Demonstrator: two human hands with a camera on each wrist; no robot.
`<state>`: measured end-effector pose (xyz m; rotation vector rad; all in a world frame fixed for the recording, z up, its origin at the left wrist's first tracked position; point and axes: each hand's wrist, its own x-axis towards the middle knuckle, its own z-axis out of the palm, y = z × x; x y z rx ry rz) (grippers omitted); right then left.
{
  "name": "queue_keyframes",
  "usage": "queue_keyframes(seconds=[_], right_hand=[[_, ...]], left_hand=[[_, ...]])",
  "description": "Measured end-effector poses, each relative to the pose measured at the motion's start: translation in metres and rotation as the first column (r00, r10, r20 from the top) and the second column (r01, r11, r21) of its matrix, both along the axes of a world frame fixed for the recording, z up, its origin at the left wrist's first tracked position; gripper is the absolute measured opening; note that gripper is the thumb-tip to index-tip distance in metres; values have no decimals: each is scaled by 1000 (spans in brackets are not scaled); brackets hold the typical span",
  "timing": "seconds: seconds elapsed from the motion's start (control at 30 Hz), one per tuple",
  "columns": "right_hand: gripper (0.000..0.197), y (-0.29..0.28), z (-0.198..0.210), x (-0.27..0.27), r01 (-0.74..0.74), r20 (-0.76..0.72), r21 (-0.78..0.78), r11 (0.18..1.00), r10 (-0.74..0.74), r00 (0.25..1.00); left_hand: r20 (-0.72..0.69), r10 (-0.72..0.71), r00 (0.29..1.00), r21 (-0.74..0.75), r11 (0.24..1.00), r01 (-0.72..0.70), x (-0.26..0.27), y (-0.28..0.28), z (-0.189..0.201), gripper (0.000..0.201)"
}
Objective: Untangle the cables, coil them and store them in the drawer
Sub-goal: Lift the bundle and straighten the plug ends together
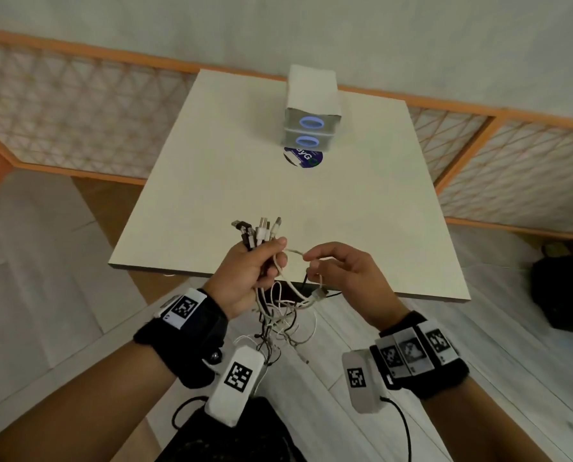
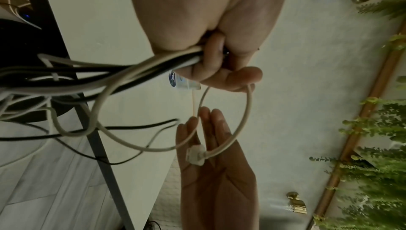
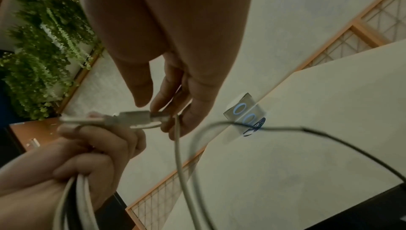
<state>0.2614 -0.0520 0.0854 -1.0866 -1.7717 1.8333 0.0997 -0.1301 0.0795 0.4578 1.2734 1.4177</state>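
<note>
My left hand [image 1: 262, 265] grips a bundle of white and black cables [image 1: 258, 233], and their plugs stick up out of the fist. The rest of the tangle [image 1: 283, 318] hangs below the near table edge. My right hand [image 1: 315, 263] pinches one white cable [image 1: 295, 252] that loops across from the left thumb. That cable's white plug [image 1: 319, 292] dangles under the right fingers. In the left wrist view the plug [image 2: 195, 154] hangs in front of the right palm. A small two-drawer unit [image 1: 311, 128] with both drawers closed stands at the table's far side.
The white table [image 1: 245, 181] holds a round blue-labelled disc [image 1: 303, 158] in front of the drawers. A black bag [image 1: 561, 295] sits on the floor to the right. A wooden lattice fence [image 1: 62, 111] runs behind the table.
</note>
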Motion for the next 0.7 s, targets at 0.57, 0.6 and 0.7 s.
queue_keyframes(seconds=[0.57, 0.6, 0.7], right_hand=[[11, 6, 5, 9, -217, 255, 400, 890, 120, 959], [12, 8, 8, 13, -167, 214, 421, 892, 81, 973], [12, 19, 27, 26, -64, 140, 479, 876, -4, 990]], left_hand=[[-153, 18, 988, 13, 1000, -16, -12, 24, 9, 31], [-270, -32, 962, -14, 999, 29, -13, 22, 8, 31], [-645, -213, 734, -168, 976, 136, -18, 13, -2, 39]])
